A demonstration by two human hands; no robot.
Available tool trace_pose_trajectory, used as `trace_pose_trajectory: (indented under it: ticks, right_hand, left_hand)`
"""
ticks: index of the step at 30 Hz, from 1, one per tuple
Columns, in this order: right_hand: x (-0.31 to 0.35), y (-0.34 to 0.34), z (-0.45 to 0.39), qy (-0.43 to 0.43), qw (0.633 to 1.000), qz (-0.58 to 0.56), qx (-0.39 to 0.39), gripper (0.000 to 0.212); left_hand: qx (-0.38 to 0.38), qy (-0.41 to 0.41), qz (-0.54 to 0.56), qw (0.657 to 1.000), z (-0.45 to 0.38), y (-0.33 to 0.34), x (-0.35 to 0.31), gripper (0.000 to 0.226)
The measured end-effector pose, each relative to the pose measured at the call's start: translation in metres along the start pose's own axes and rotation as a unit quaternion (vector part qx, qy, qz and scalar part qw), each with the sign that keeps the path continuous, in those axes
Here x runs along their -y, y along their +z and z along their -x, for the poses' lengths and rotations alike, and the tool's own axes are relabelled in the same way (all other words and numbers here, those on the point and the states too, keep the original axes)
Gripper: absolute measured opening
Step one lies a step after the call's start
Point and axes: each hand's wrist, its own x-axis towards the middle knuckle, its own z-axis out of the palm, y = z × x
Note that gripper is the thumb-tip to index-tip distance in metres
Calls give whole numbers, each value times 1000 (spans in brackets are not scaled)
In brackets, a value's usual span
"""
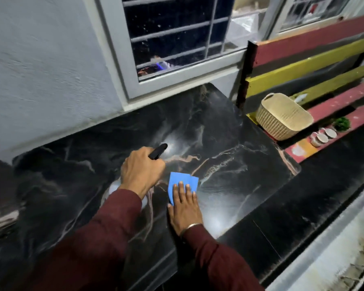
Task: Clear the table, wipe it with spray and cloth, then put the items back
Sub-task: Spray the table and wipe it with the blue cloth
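Here I count two hands over one glossy black marble-patterned tabletop point(229, 131), both coming out of dark maroon sleeves point(105, 234). The left hand point(142, 168) is curled tight round one spray bottle's black nozzle head point(158, 151), which points away toward the window; the bottle's body is hidden beneath the palm, so I cannot tell its shape or colour beyond a pale patch showing under the wrist. The right hand point(184, 206) lies flat with straight fingers, pressing down on one folded blue cloth point(182, 182) that rests on the tabletop just beside the left hand. The near part of the cloth is covered by the fingers. One thin metal bangle point(190, 226) circles the right wrist.

To the right, beside the tabletop, one cream woven plastic basket with a handle slot point(283, 116) sits on a slatted bench painted red and yellow point(315, 45). Whatever the basket holds is out of my sight. Near it I count three small white cups point(322, 137), clustered and touching, though the blur makes that count unsure, and one small green leafy plant point(341, 123) just behind them. One white-framed barred window point(172, 36) stands behind the tabletop, its glass dark; a second window is cut off at the top right edge. The tabletop's left end runs out of frame.
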Motion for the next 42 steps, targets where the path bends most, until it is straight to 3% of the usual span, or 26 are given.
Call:
trace_pose_trajectory:
  ticks: [8, 14, 19, 25, 30, 32, 35, 38, 40, 42]
  right_hand:
    - [-14, -12, -96, -73, 997, 15, 1, 73]
    - [-1, -35, -185, -125, 992, 37, 0, 65]
    - [12, -59, -251, -136, 989, 51, 1, 65]
    - [9, -67, -259, -161, 985, 57, 8, 63]
    - [36, -64, -259, -103, 994, 20, 18, 60]
    - [60, -51, -242, -153, 987, 46, 9, 63]
    - [99, -24, -183, -310, 946, 92, 37, 72]
    - [95, -4, -111, -506, 852, 111, 73, 65]
    - [69, -8, -110, -574, 805, 122, 90, 61]
    - [49, -15, -145, -540, 829, 137, 40, 59]
  left_hand:
    - [-36, -83, -6, 996, -35, -1, 35, 11]
    - [-82, -188, 9, 979, -56, 3, 59, 11]
    - [-99, -224, 26, 969, -35, 7, 79, 14]
    - [-67, -299, -7, 952, -18, 9, 90, 15]
    - [-68, -338, 5, 939, -7, 11, 108, 21]
    - [-92, -352, 12, 931, -1, 9, 116, 26]
    - [-129, -355, 28, 925, 5, 4, 124, 15]
    - [-165, -355, 27, 920, 4, -7, 132, 17]
    - [-176, -361, 36, 915, 4, -11, 137, 18]
    - [-170, -369, 40, 913, 8, -15, 143, 18]
